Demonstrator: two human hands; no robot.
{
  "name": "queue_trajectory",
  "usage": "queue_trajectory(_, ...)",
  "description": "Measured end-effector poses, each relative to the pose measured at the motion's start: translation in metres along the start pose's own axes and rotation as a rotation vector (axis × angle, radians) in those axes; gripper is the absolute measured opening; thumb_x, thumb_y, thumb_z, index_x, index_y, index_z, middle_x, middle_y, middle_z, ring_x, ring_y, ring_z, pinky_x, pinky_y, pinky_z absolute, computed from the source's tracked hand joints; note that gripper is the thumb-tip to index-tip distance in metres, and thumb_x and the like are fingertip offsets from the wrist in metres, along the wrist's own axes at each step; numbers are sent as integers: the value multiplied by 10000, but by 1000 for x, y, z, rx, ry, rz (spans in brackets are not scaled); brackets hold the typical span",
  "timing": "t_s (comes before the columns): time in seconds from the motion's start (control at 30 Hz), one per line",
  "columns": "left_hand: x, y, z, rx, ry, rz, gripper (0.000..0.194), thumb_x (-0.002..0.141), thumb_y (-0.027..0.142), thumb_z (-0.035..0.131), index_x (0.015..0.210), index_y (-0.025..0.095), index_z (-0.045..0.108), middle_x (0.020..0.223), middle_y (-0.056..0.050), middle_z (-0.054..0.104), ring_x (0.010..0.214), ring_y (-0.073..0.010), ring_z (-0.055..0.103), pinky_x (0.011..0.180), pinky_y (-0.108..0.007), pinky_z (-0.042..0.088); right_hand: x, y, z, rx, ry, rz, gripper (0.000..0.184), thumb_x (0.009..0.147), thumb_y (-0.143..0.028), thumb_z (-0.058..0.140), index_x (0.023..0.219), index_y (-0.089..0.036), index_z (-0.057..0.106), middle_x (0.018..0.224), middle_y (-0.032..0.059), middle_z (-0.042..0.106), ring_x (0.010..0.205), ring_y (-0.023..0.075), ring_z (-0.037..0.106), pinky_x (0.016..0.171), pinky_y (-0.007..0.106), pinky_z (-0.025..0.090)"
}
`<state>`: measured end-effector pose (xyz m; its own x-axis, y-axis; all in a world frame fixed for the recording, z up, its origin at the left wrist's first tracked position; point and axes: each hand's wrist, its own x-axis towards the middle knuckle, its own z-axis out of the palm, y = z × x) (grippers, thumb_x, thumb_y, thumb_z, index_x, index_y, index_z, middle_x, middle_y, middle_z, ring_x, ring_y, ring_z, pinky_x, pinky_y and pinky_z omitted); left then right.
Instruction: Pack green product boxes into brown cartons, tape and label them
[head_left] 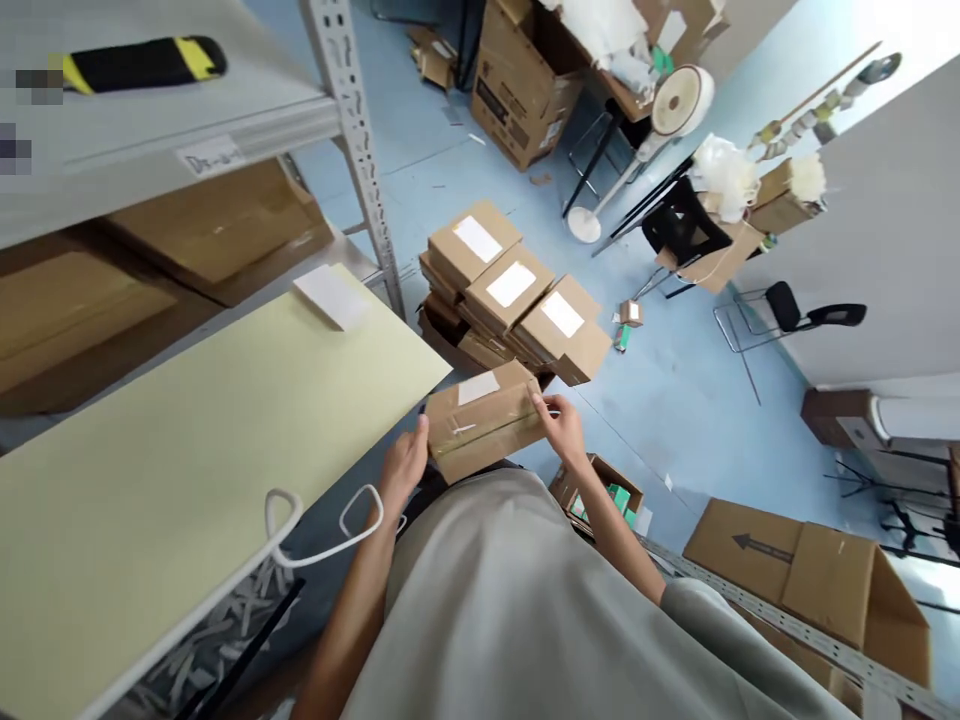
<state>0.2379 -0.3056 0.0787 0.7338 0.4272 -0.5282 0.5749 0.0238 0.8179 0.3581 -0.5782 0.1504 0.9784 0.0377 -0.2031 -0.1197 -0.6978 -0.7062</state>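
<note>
A taped brown cardboard box (484,420) with a white label is held in front of my body, over the blue floor. My left hand (405,465) grips its near left end, fingers wrapped round the edge. My right hand (561,425) holds its right end, fingers curled on the top corner. Just beyond the box lies a stack of similar labelled boxes (514,295) on the floor. To the left is a pale yellow work surface (187,450) with a white label sheet (331,295) near its far corner.
A grey metal shelf upright (356,130) stands at the left, with a black and yellow cutter (142,62) on the shelf. White strap loops (322,520) hang off the work surface's edge. Large cartons (817,575), chairs (787,310) and a fan (679,100) stand around the floor.
</note>
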Motion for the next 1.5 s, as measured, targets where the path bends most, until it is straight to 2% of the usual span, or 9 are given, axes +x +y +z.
queue_trajectory(0.13,-12,36,55,-148,-397,-165,586,799,812,731,797,228,777,926,-152,841,1009,-388,818,941,-513,677,7,24,-67,-93,185,62,725,946,-919,472,816,-238,684,907,126,814,847,287,745,800,386,563)
queue_trajectory(0.3,-9,93,123,-236,-653,-183,458,801,634,883,875,187,817,1041,-120,859,1125,-331,810,1050,-466,667,42,61,-132,-313,258,228,704,959,-920,408,725,-275,566,820,130,768,773,293,687,737,371,470)
queue_trajectory(0.5,24,148,250,-221,-757,-352,288,796,367,963,829,157,769,944,-117,851,1079,-320,823,1039,-456,674,117,113,-214,-415,221,258,636,1041,-754,354,955,-232,708,949,154,789,817,295,682,755,367,436)
queue_trajectory(0.67,36,157,344,-325,-682,-552,314,709,158,979,935,155,761,978,-110,856,1008,-285,826,994,-438,689,196,163,-258,-240,69,221,614,981,-704,440,1050,-193,775,1037,137,810,943,304,690,860,388,494)
queue_trajectory(0.83,42,144,395,-334,-551,-629,322,678,111,951,918,169,745,1043,-124,843,1094,-300,799,1036,-473,668,270,213,-245,55,-71,147,520,925,-604,521,1120,-203,788,1253,137,810,1211,337,689,1106,470,506)
queue_trajectory(0.93,55,139,410,-380,-417,-569,363,692,133,943,988,190,741,1162,-124,825,1146,-285,777,1077,-492,640,308,242,-227,219,-97,127,455,888,-558,613,1150,-235,796,1510,137,715,1463,349,582,1256,514,415)
queue_trajectory(1.03,72,136,421,-388,-333,-516,329,715,167,927,989,190,746,1177,-119,816,1198,-278,755,1134,-510,595,337,268,-204,346,-132,155,427,875,-547,672,1146,-242,797,1522,135,705,1519,328,541,1284,531,401)
queue_trajectory(1.23,90,130,429,-355,-335,-494,252,706,231,928,901,188,776,1174,-134,833,1319,-327,710,1202,-537,528,355,298,-165,548,-160,308,549,903,-629,670,1288,-247,755,1457,133,728,1303,273,671,1087,511,599)
queue_trajectory(1.5,92,129,433,-276,-400,-447,439,757,195,911,1172,225,771,1520,-161,720,1497,-342,610,1181,-516,545,365,304,-156,443,-94,231,840,960,-721,584,1582,-159,633,1676,210,569,1517,323,563,1229,556,512)
